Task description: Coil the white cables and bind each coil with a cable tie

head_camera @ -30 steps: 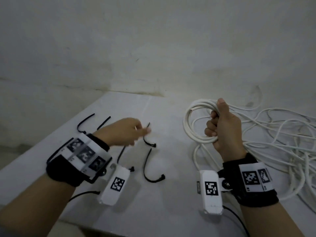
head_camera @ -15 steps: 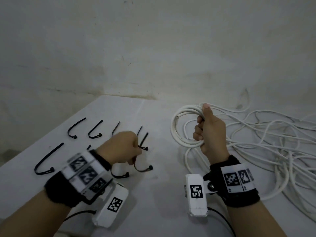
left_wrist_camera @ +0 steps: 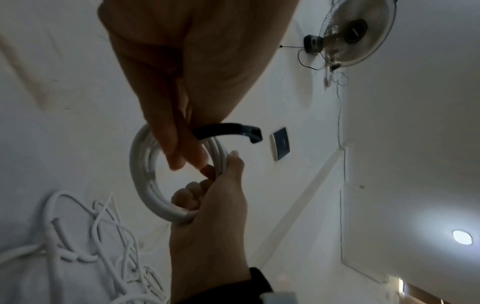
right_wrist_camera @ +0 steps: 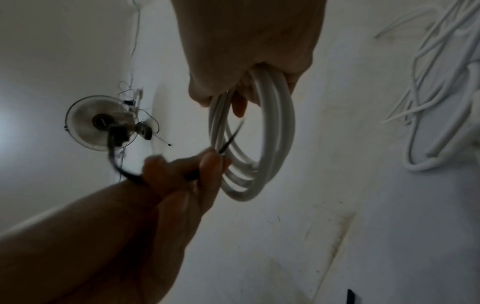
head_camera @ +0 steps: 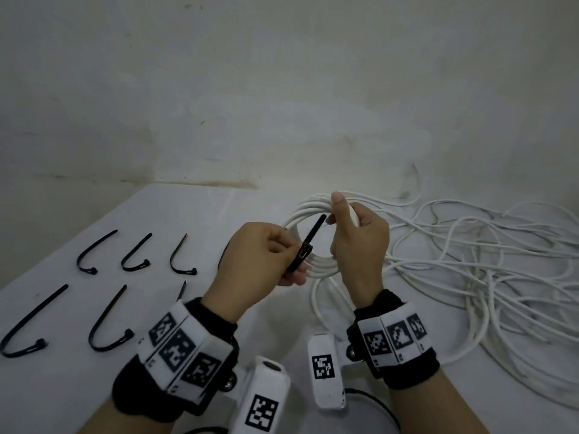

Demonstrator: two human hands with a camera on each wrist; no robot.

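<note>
The coil (head_camera: 308,264) was off the table (head_camera: 200,214), gripped in my right hand (head_camera: 357,245), whose fingers curled through the ring and bunched its turns together; my thumb stood up along the top. The tie (head_camera: 305,250) was pinched in my left hand (head_camera: 263,258), just beside the coil on its left, with the pointed tail aimed up and toward the ring's opening and the head end hanging out behind my fingers (right_wrist_camera: 207,164) (the left wrist view showed that head (left_wrist_camera: 253,134) curving free).

To do this step well, I judged that the tail should go through the middle of the ring close to my right fingers, where the turns were already squeezed into one bundle, then come round the outside and into the head. Threading farther along the ring, where the right wrist view showed the turns (right_wrist_camera: 259,154) spreading apart, might catch only some strands. My right hand should not loosen until the tie had locked, or the turns would likely spring open.

Farther out, the rest of the cable (head_camera: 470,261) lay in a loose tangle on the table to my right, one strand running from it toward the coil. To my left, the spare ties (head_camera: 134,253) lay in two rows, well apart from both hands.
</note>
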